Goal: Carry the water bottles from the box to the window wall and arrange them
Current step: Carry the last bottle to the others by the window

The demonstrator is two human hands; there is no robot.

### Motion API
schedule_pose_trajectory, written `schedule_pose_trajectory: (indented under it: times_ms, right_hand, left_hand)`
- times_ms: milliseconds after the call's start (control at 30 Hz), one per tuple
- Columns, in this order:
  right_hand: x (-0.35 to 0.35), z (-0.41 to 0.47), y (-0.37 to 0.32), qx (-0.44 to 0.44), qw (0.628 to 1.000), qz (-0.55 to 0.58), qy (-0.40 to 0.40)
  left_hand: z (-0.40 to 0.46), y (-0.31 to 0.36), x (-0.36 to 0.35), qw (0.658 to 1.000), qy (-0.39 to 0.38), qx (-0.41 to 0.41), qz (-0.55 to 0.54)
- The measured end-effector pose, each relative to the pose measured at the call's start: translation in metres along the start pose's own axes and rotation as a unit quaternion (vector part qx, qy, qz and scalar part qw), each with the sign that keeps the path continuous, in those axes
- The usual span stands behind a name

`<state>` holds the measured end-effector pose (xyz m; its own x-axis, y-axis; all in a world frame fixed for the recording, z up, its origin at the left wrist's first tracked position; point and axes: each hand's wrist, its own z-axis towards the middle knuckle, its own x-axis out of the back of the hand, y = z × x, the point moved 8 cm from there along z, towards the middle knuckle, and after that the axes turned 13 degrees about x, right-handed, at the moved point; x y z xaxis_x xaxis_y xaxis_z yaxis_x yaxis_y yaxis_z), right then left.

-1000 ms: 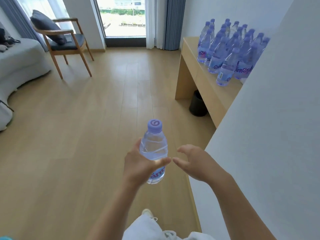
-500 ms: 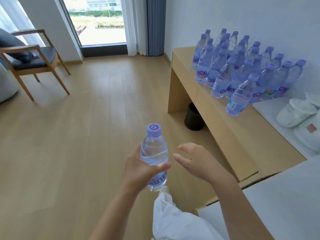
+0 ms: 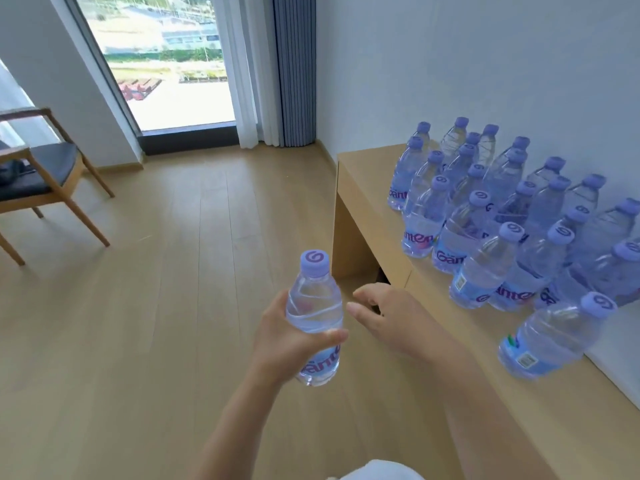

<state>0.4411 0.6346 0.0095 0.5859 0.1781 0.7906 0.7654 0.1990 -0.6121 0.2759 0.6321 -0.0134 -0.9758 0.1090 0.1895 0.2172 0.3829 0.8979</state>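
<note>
Gripping the water bottle around its middle, our left hand wraps it with the thumb laid across the front just above the label, the fingers curled behind it out of sight. We hold it upright over the wooden floor, just left of the bench. Our right hand hangs beside it, holding nothing, fingers loosely spread and slightly bent, the fingertips near the bottle's side but apart from it.

We see clear, ribbed plastic on the bottle, a rounded shoulder, a lilac screw cap with a swirl mark, and a purple-lettered label low on the body. On the low wooden bench along the white wall stands a cluster of matching bottles, all upright and packed close in rows, with one more bottle standing nearest us, a little apart from the rest. The bench top is smooth, pale wood with square edges. Farther off, grey pleated curtains frame a tall window, and a wooden armchair with a dark seat cushion stands at left.
</note>
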Motion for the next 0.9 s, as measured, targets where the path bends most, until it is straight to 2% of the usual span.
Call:
schedule_pose_trajectory:
  times_ms: [167,333,500,633,900]
  right_hand:
    - [0.015,0.064,0.026,-0.018,0.998,0.046,0.028]
    - [0.034,0.135,0.044,-0.033,0.992,0.093,0.081]
    - [0.063,0.209,0.057,-0.069,0.950,0.219,0.210]
    - [0.086,0.264,0.063,-0.075,0.929,0.240,0.270]
    - [0.119,0.328,0.088,-0.089,0.894,0.276,0.342]
  left_hand:
    - [0.079,0.034,0.000,0.998,-0.053,0.014,-0.031]
    - [0.163,0.074,-0.003,0.994,-0.113,0.001,-0.012]
    - [0.254,0.129,-0.010,0.977,-0.214,-0.017,0.014]
    - [0.312,0.174,-0.019,0.954,-0.294,-0.033,0.055]
    - [0.393,0.220,-0.061,0.913,-0.384,-0.044,0.128]
